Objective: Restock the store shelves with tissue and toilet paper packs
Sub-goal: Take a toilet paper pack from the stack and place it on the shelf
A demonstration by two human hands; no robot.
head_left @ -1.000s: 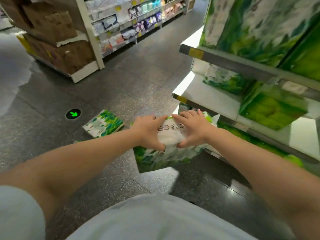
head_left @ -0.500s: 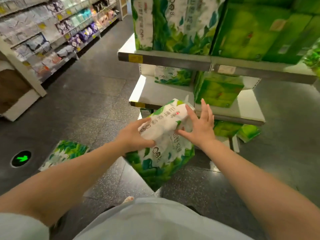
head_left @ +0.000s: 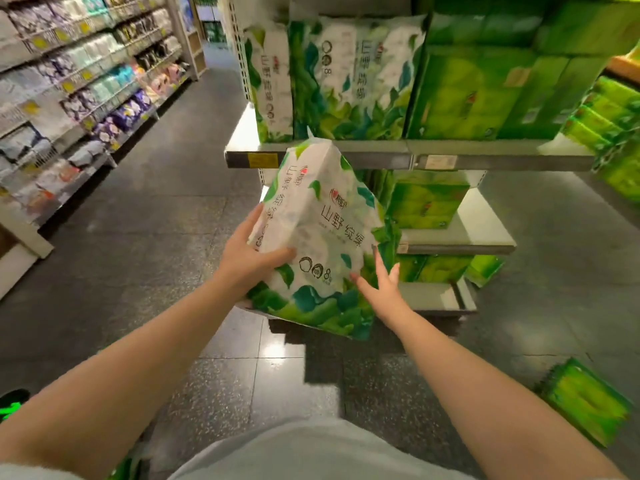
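A white-and-green tissue pack (head_left: pixel 322 237) held tilted in mid-air, in front of the top shelf (head_left: pixel 408 157) edge. The left hand (head_left: pixel 247 259) grips its left side, thumb curled over the front and fingers hidden behind; the right hand (head_left: pixel 382 289) lies flat-fingered against its lower right edge. A green pack (head_left: pixel 585 403) on the floor at lower right is blurred.

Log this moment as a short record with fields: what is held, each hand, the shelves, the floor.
held item: white and green tissue pack, tilted, lifted in front of the shelves
left hand: left hand holds the pack's left side, thumb across its front
right hand: right hand, fingers straight, supports the pack's lower right edge
top shelf: top shelf bears matching packs and green packs
floor: one green pack lies on the floor at lower right
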